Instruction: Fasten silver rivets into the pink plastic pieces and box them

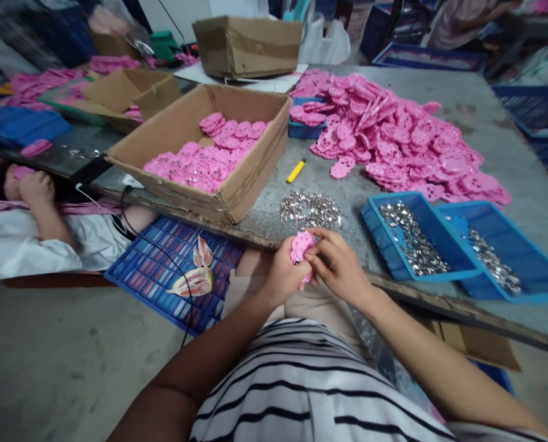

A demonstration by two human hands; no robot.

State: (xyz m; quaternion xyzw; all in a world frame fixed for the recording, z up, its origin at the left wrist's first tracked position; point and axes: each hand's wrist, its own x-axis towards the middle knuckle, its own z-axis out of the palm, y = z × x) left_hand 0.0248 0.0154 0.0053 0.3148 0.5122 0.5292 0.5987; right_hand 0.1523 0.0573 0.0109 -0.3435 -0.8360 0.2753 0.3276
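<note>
In the head view, the left hand (284, 274) pinches a bright pink, roundish piece (302, 243) with a bumpy surface between its fingers; the right hand (337, 263) curls its fingers against it, whether pinching I cannot tell. Just beyond them, silvery bits (309, 209) lie on the worktop (353, 191).

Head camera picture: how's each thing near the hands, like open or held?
Pink piece: held
Left hand: curled around piece
Right hand: touching piece
Cardboard box: open, pink pieces inside
Pink heap: loosely piled
Metal pile: spread loose
Yellow tool: lying down
Left blue tray: open, metal bits inside
Right blue tray: open, metal bits inside
</note>
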